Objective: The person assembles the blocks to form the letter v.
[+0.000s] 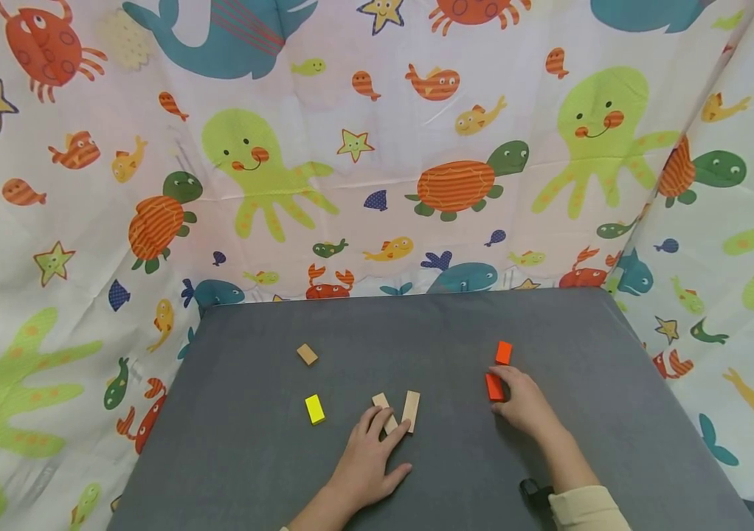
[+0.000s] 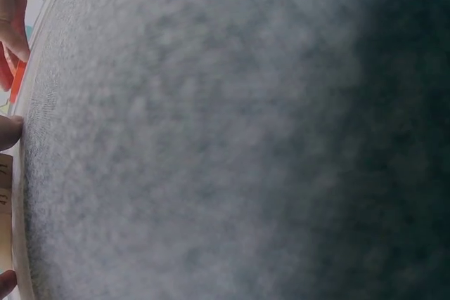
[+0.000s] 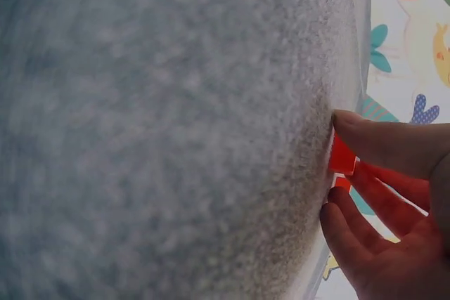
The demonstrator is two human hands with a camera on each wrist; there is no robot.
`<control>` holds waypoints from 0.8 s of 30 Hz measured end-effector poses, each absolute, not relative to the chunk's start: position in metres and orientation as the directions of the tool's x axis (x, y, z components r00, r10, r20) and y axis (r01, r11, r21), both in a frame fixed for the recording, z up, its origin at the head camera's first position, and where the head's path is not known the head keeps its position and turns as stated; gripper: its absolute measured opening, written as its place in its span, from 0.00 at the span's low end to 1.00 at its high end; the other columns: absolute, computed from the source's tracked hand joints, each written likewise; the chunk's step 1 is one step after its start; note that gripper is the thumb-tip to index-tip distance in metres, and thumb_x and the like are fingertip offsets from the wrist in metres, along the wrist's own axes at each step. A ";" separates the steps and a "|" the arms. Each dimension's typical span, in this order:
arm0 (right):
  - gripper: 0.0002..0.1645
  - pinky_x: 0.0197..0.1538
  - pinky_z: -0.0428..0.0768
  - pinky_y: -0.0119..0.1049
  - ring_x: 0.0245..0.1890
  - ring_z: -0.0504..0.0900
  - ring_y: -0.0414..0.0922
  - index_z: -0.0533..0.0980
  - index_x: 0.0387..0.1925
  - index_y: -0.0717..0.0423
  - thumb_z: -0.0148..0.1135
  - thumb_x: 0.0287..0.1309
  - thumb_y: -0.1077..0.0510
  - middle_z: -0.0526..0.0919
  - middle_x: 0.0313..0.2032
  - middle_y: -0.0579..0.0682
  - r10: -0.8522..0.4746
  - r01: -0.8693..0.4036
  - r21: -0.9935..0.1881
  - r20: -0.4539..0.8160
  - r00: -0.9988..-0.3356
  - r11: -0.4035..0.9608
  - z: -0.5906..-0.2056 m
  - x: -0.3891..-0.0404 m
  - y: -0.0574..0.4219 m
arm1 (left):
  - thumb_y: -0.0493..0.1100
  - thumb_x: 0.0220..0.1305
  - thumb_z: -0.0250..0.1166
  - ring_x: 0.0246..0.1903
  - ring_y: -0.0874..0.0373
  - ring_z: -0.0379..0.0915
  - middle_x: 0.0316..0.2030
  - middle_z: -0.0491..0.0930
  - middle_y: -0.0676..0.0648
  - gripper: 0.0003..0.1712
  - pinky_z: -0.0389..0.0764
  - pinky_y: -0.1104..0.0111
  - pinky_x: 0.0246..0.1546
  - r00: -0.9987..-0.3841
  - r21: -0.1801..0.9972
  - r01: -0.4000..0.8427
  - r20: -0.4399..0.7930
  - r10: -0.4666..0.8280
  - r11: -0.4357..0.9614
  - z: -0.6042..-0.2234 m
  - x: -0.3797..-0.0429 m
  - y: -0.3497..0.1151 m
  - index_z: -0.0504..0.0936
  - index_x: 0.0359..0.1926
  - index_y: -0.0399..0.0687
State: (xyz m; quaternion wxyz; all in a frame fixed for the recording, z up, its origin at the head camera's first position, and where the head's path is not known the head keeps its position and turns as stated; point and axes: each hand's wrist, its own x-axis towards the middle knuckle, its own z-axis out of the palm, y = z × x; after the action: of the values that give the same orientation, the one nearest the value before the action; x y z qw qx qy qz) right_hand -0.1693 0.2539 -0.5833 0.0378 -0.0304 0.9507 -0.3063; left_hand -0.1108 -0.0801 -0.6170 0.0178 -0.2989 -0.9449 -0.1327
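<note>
Two plain wooden blocks lie near the table's middle, a left one (image 1: 381, 407) and a right one (image 1: 412, 410). My left hand (image 1: 369, 451) rests over them with fingers spread and thumb stretched away; a fingertip meets the right block's lower end. In the left wrist view only fingertips and a wooden block (image 2: 5, 205) show at the edge. On the right, my right hand (image 1: 527, 402) pinches an orange-red block (image 1: 494, 387) between thumb and fingers. The right wrist view shows that red block (image 3: 342, 155) beside the thumb. Just beyond lies another orange-red block (image 1: 504, 352).
A yellow block (image 1: 314, 409) and a small wooden block (image 1: 307, 354) lie on the left of the grey table (image 1: 443, 339). A black strap-like object (image 1: 536, 494) is by the right wrist. Patterned cloth (image 1: 377, 147) hangs behind and at the sides.
</note>
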 end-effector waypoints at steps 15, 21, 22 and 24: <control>0.35 0.60 0.74 0.62 0.60 0.74 0.66 0.77 0.60 0.66 0.77 0.49 0.62 0.76 0.59 0.67 -0.024 0.014 -0.580 -0.058 -0.998 0.814 -0.579 -0.170 0.247 | 0.69 0.66 0.60 0.72 0.46 0.54 0.73 0.61 0.46 0.39 0.72 0.45 0.62 -0.827 0.235 0.557 0.076 0.556 0.797 -0.615 -0.112 -0.080 0.65 0.75 0.67; 0.36 0.59 0.75 0.61 0.58 0.75 0.64 0.77 0.59 0.65 0.79 0.48 0.59 0.77 0.58 0.66 0.000 0.018 -0.596 -0.030 -1.000 0.803 -0.578 -0.170 0.243 | 0.70 0.66 0.59 0.72 0.46 0.55 0.72 0.61 0.47 0.40 0.72 0.46 0.62 -0.826 0.214 0.562 0.080 0.559 0.799 -0.615 -0.112 -0.081 0.64 0.75 0.68; 0.36 0.58 0.75 0.61 0.58 0.76 0.64 0.78 0.59 0.65 0.79 0.48 0.59 0.77 0.58 0.66 -0.002 0.012 -0.596 -0.022 -1.000 0.803 -0.578 -0.170 0.242 | 0.70 0.66 0.59 0.72 0.46 0.55 0.72 0.61 0.47 0.40 0.72 0.46 0.62 -0.825 0.212 0.562 0.081 0.559 0.799 -0.616 -0.112 -0.081 0.64 0.75 0.68; 0.36 0.58 0.75 0.60 0.57 0.77 0.63 0.78 0.58 0.65 0.80 0.47 0.58 0.78 0.57 0.66 -0.010 -0.002 -0.595 -0.010 -1.000 0.803 -0.577 -0.171 0.240 | 0.70 0.66 0.59 0.72 0.46 0.55 0.72 0.62 0.47 0.40 0.72 0.46 0.62 -0.825 0.211 0.563 0.081 0.560 0.799 -0.617 -0.112 -0.081 0.64 0.75 0.69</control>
State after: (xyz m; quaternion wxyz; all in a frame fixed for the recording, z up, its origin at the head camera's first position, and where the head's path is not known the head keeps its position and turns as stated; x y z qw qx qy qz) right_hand -0.1708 0.2401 -0.5773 0.0062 -0.0030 0.9496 -0.3135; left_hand -0.1116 -0.0812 -0.6167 0.0073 -0.2961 -0.9484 -0.1135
